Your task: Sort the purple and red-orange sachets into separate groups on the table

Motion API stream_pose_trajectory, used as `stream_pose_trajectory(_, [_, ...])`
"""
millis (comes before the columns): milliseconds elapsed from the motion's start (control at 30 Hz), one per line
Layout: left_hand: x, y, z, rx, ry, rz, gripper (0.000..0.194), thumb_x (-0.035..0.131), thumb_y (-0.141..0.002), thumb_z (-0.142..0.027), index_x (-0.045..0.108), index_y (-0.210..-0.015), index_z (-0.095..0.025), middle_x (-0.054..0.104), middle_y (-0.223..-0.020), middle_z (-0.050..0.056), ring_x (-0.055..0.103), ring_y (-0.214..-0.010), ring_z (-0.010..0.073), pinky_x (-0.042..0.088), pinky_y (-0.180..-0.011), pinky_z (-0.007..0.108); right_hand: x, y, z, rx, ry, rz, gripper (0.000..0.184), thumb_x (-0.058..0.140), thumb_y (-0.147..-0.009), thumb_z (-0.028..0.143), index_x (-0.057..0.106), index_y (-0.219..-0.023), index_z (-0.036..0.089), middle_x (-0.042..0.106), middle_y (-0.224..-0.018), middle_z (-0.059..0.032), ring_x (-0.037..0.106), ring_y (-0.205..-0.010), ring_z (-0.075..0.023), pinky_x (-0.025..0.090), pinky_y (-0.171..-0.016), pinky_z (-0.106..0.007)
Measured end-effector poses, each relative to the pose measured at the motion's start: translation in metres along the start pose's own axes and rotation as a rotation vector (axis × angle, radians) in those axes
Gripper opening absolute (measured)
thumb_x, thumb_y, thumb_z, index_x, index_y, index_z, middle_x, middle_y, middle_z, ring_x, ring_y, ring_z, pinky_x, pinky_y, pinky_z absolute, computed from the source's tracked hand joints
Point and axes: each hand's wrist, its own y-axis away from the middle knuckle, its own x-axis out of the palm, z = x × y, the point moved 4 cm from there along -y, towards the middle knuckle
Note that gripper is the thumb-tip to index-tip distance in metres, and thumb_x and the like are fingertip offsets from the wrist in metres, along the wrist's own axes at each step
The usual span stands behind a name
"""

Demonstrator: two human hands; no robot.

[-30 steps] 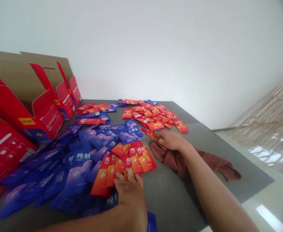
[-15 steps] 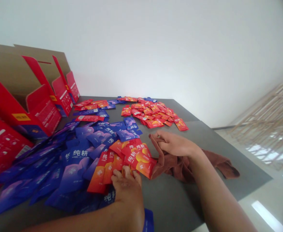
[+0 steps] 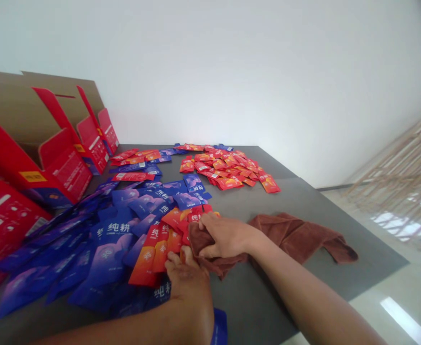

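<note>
My right hand (image 3: 224,235) grips one end of a brown cloth (image 3: 296,235) and presses it onto a fan of red-orange sachets (image 3: 160,242) in front of me. My left hand (image 3: 187,278) lies just below, fingers closed on the near ends of those sachets. The cloth trails to the right across the grey table (image 3: 267,297). Several blue sachets (image 3: 117,230) are heaped to the left of the fan.
A second spread of red sachets (image 3: 228,167) lies at the table's far side. Open red cardboard boxes (image 3: 52,158) stand along the left edge. The table's right edge drops to a glossy floor (image 3: 393,297). A white wall is behind.
My right hand has pulled the cloth end leftwards from beside the sachets onto the fan, covering its right part. The left hand stays on the sachets' near ends.
</note>
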Motion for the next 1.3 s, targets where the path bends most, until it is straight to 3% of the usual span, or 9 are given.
stream_pose_trajectory(100, [-0.01, 0.002, 0.004, 0.042, 0.011, 0.062, 0.063, 0.029, -0.084, 0.006, 0.056, -0.131, -0.026, 0.053, -0.139, 0.016, 0.054, -0.118, 0.0427, 0.049, -0.091, 0.054, 0.002, -0.001, 0.007, 0.188, 0.055, -0.048, 0.035, 0.058, -0.078, 0.038, 0.05, -0.105, 0.018, 0.064, -0.101, -0.0099, 0.062, -0.082, -0.0236, 0.039, -0.06, -0.029])
stream_pose_trajectory(233, [-0.026, 0.003, 0.013, 0.087, 0.033, 0.139, 0.066, 0.026, -0.083, 0.007, 0.052, -0.135, -0.023, 0.052, -0.139, 0.017, 0.054, -0.119, 0.0397, 0.05, -0.094, 0.05, 0.008, -0.009, 0.008, 0.436, 0.107, -0.164, 0.033, 0.049, -0.084, 0.037, 0.05, -0.111, 0.018, 0.068, -0.094, -0.0118, 0.065, -0.081, -0.0274, 0.041, -0.06, -0.031])
stream_pose_trajectory(333, [-0.029, 0.002, 0.015, 0.076, 0.04, 0.149, 0.066, 0.027, -0.083, 0.008, 0.052, -0.135, -0.025, 0.052, -0.14, 0.016, 0.054, -0.119, 0.0392, 0.05, -0.093, 0.049, 0.003, -0.01, -0.005, 0.514, 0.104, -0.229, 0.028, 0.043, -0.091, 0.037, 0.051, -0.112, 0.02, 0.069, -0.093, -0.0107, 0.066, -0.08, -0.0266, 0.04, -0.06, -0.031])
stream_pose_trajectory(567, [-0.01, -0.002, 0.006, 0.032, 0.005, 0.052, 0.064, 0.031, -0.084, 0.008, 0.055, -0.132, -0.028, 0.054, -0.137, 0.02, 0.055, -0.118, 0.0431, 0.05, -0.089, 0.053, -0.038, 0.003, -0.048, 0.237, 0.096, -0.411, 0.014, 0.05, -0.093, 0.03, 0.062, -0.097, 0.023, 0.067, -0.099, -0.0042, 0.061, -0.091, -0.0187, 0.038, -0.074, -0.026])
stream_pose_trajectory(733, [-0.012, -0.001, 0.007, 0.063, 0.051, 0.081, 0.063, 0.033, -0.085, 0.008, 0.056, -0.131, -0.028, 0.056, -0.135, 0.02, 0.056, -0.116, 0.0425, 0.051, -0.087, 0.05, -0.013, -0.008, -0.038, -0.042, 0.11, -0.232, 0.025, 0.048, -0.09, 0.014, 0.066, -0.104, 0.023, 0.063, -0.103, -0.0039, 0.06, -0.084, -0.0149, 0.037, -0.069, -0.023])
stream_pose_trajectory(833, [-0.008, -0.001, 0.006, 0.033, 0.029, 0.035, 0.061, 0.035, -0.085, 0.006, 0.058, -0.13, -0.028, 0.056, -0.136, 0.02, 0.056, -0.116, 0.0437, 0.049, -0.088, 0.054, -0.002, -0.014, -0.032, -0.188, 0.086, -0.209, 0.032, 0.046, -0.089, 0.01, 0.069, -0.105, 0.026, 0.062, -0.102, -0.0026, 0.059, -0.084, -0.0136, 0.038, -0.07, -0.022])
stream_pose_trajectory(1100, [0.006, -0.001, -0.003, 0.012, -0.002, -0.062, 0.059, 0.037, -0.084, 0.006, 0.06, -0.127, -0.028, 0.058, -0.133, 0.02, 0.058, -0.114, 0.0443, 0.048, -0.087, 0.056, -0.017, -0.011, -0.059, -0.163, -0.048, -0.38, 0.04, 0.045, -0.084, 0.003, 0.074, -0.105, 0.022, 0.061, -0.096, -0.0057, 0.058, -0.087, -0.0148, 0.043, -0.079, -0.024])
stream_pose_trajectory(1200, [0.0, 0.0, 0.0, 0.007, 0.013, -0.061, 0.058, 0.038, -0.084, 0.006, 0.061, -0.126, -0.027, 0.057, -0.134, 0.02, 0.058, -0.114, 0.0439, 0.047, -0.088, 0.057, -0.015, -0.012, -0.052, -0.261, -0.183, -0.306, 0.045, 0.042, -0.081, -0.002, 0.074, -0.104, 0.02, 0.063, -0.097, -0.0048, 0.059, -0.089, -0.0139, 0.045, -0.083, -0.025])
stream_pose_trajectory(1300, [-0.007, 0.001, 0.003, 0.042, 0.036, -0.024, 0.06, 0.036, -0.083, 0.008, 0.06, -0.127, -0.025, 0.058, -0.133, 0.021, 0.058, -0.113, 0.0435, 0.049, -0.086, 0.053, -0.006, -0.018, -0.048, -0.249, -0.241, -0.204, 0.044, 0.042, -0.079, -0.001, 0.074, -0.102, 0.019, 0.064, -0.098, -0.0043, 0.06, -0.089, -0.0136, 0.046, -0.085, -0.026])
